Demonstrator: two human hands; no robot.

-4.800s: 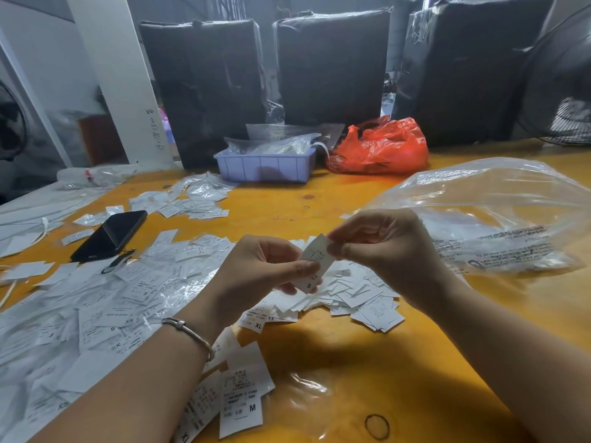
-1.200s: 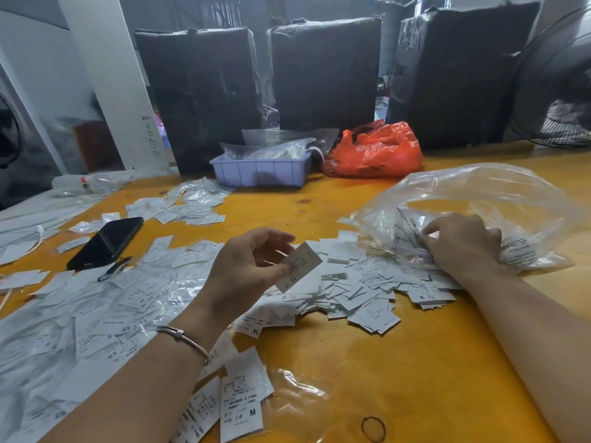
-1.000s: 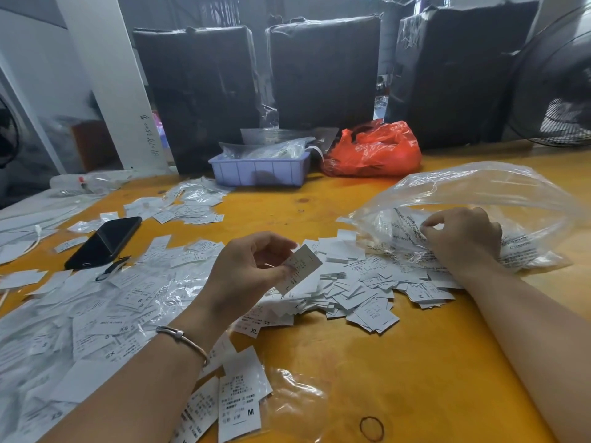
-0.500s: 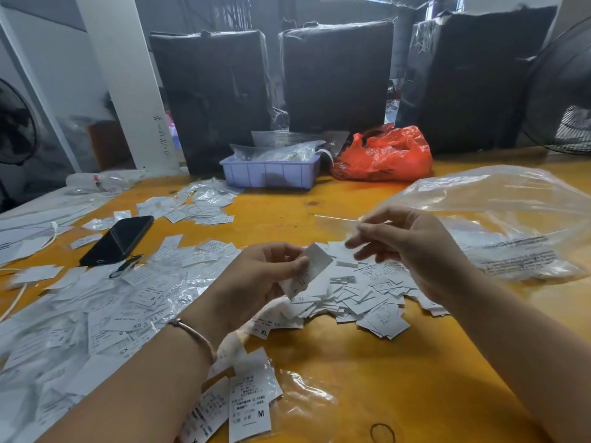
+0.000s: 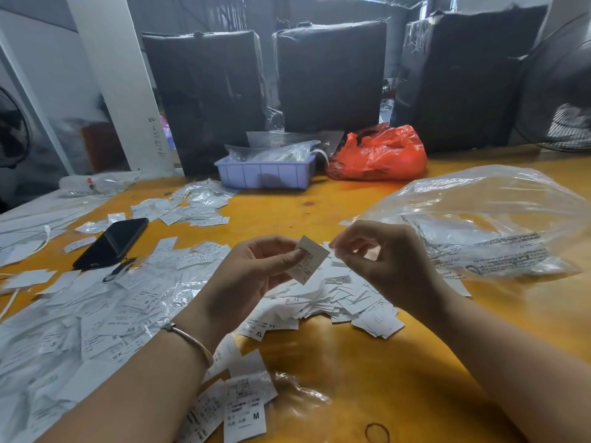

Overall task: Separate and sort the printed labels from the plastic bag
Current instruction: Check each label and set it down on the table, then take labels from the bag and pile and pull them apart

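Paper label [image 5: 307, 263] pinched by left hand [image 5: 256, 276] | right hand [image 5: 383, 260] raised beside it, fingertips pinched together

- Surface [image 5: 367, 362]: glossy orange-yellow.
- Labels [image 5: 105, 314]: white with black print.
- Bin [image 5: 265, 174]: lavender, ribbed.
- Bag [image 5: 380, 155]: red-orange.
- Phone [image 5: 112, 243]: black.
- Plastic bag [image 5: 486, 219]: clear, black text.

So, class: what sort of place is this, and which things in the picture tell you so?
Probably a garment packing workshop or warehouse. Loose size labels cover the yellow table, big black wrapped bales stand behind it, and a tray holds bagged supplies.
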